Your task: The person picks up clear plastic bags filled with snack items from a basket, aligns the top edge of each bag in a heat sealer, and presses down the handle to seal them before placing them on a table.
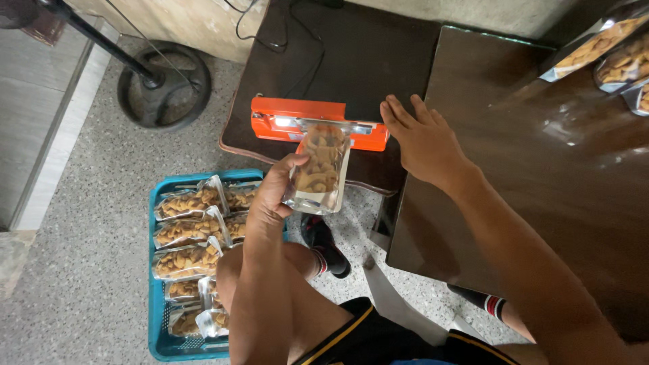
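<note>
The left hand (pixel 274 192) is gripping a clear snack pouch (pixel 318 170), fingers clamped on its left edge, its top lying in the orange sealer (pixel 307 125). The right hand (pixel 422 138) is pressing flat, fingers together, beside the sealer. A blue crate (pixel 159 297) is holding filled pouches.

Single head-worn view, steeply downward, close above dark table (pixel 514 169), floor beyond
</note>
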